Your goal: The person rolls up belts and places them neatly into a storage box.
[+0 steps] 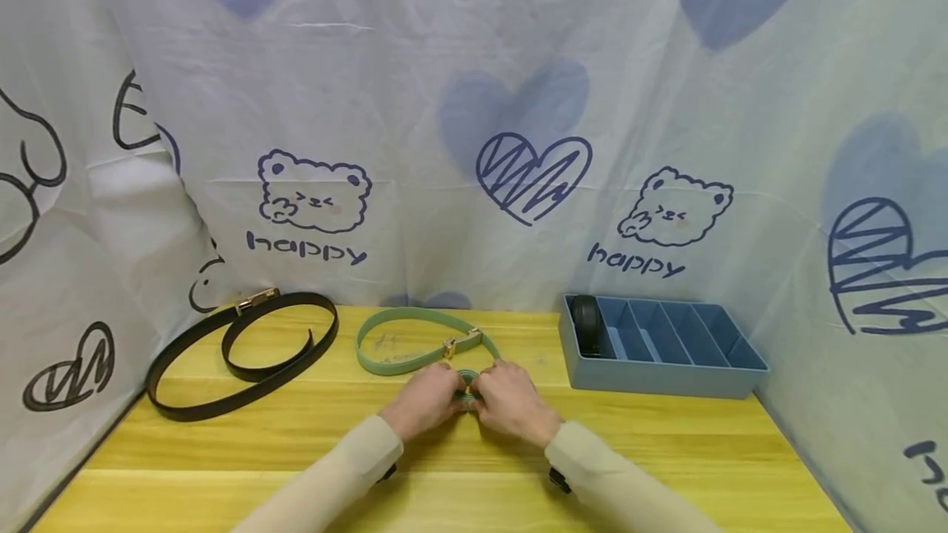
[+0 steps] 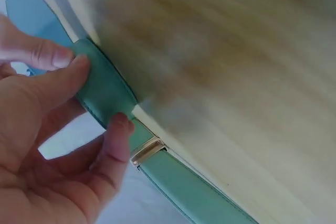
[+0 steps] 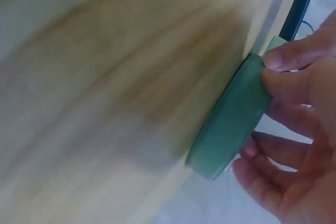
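A light green belt [image 1: 396, 367] lies on the table, partly in a wide loop and partly wound into a small coil [image 1: 467, 374] toward the person. My left hand [image 1: 425, 401] grips the coil from the left, and my right hand [image 1: 516, 404] holds its right side. In the left wrist view, thumb and fingers sit at the edge of the upright coil [image 2: 106, 87], near a gold metal fitting [image 2: 148, 151]. The right wrist view has thumb and index finger at the coil's [image 3: 231, 119] far end. The coil's inner turns are mostly hidden by the fingers.
A black belt [image 1: 211, 410] with a gold buckle lies loosely curled at the left. At the back right stands a blue-grey divided box [image 1: 666, 383], with a coiled black belt [image 1: 587, 323] in its leftmost compartment. Printed cloth [image 1: 415, 212] hangs behind the wooden table [image 1: 666, 459].
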Demonstrator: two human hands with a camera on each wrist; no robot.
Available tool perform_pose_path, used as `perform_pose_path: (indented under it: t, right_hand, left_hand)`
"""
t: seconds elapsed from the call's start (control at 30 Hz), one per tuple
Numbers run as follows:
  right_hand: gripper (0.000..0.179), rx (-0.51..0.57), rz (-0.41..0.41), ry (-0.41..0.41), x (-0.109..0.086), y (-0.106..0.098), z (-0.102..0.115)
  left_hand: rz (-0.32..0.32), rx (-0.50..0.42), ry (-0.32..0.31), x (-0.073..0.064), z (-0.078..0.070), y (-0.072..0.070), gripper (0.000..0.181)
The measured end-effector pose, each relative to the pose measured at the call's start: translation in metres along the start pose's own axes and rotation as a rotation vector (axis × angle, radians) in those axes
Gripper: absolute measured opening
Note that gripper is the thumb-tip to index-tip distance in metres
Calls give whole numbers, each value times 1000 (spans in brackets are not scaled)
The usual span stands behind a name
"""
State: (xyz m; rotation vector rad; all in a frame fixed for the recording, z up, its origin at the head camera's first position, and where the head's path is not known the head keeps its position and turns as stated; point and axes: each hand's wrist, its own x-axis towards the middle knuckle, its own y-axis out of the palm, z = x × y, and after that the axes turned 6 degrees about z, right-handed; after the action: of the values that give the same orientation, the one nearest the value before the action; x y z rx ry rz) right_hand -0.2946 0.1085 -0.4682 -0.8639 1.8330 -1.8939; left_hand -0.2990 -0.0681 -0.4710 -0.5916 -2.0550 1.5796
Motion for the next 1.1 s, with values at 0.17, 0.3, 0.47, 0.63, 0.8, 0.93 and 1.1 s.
perform_pose_path:
  t: [0.17,0.3,0.47,0.63,0.8,0.93,1.1]
  right_hand:
    - [14,125,114,-65,4,-3,-19]
    - [30,206,218,-71,3,-6,-36]
    - [32,212,223,-155,5,-7,-45]
    - [26,149,162,-220,8,-3,-39]
    - [25,121,107,-176,8,-2,-29]
    - [26,168,115,-137,10,-1,-29]
    - [30,243,195,-132,5,-1,-39]
  left_hand:
    - [71,-6,86,7,8,-2,11]
    - [143,-48,174,11,18,-7,13]
    - [154,-84,229,9,27,-10,11]
    - [185,-107,120,2,19,-11,14]
    - [110,-13,14,-1,1,-8,16]
    - [59,17,9,0,-4,-5,15]
    - [83,-31,115,3,6,-3,14]
